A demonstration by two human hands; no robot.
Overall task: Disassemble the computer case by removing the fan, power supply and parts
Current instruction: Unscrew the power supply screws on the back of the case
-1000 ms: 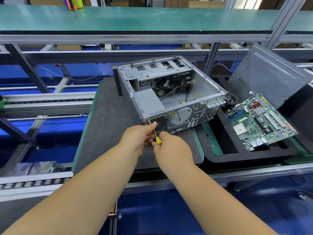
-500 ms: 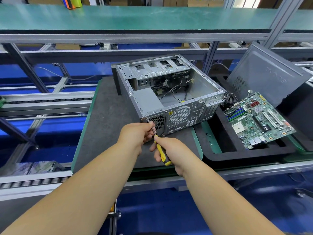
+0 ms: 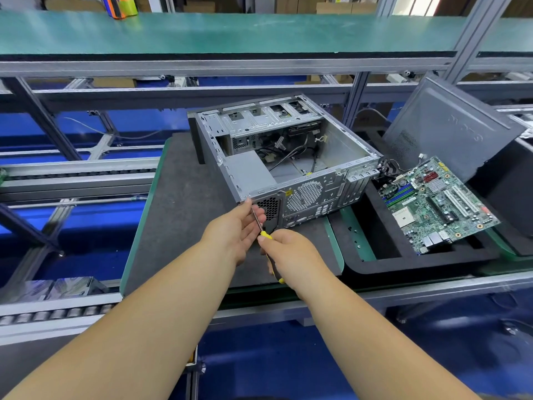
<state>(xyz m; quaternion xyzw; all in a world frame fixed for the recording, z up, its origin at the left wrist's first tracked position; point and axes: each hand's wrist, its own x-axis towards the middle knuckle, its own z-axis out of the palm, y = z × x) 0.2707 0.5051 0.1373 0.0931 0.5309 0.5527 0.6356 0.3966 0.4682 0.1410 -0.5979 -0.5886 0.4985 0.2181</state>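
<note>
Fingers [image 3: 253, 217] of the left hand [image 3: 233, 229] pinch the thin metal shaft of the yellow-and-black screwdriver [image 3: 266, 243]; the right hand [image 3: 291, 255] clenches its handle. Its tip meets the rear corner of the open grey steel computer case [image 3: 288, 157], centre frame on the dark desk [image 3: 184, 203]. Embossed lettering on the leaning grey side panel [image 3: 450, 134], upper right, is unreadable

We note a blue floor [image 3: 288, 356] under aluminium framing [image 3: 357, 93]. A green-topped shelf [image 3: 230, 30] runs overhead; roller conveyor tracks [image 3: 52, 314] lie at left. Cardboard boxes [image 3: 340, 7] stand behind, daylight at upper right.
</note>
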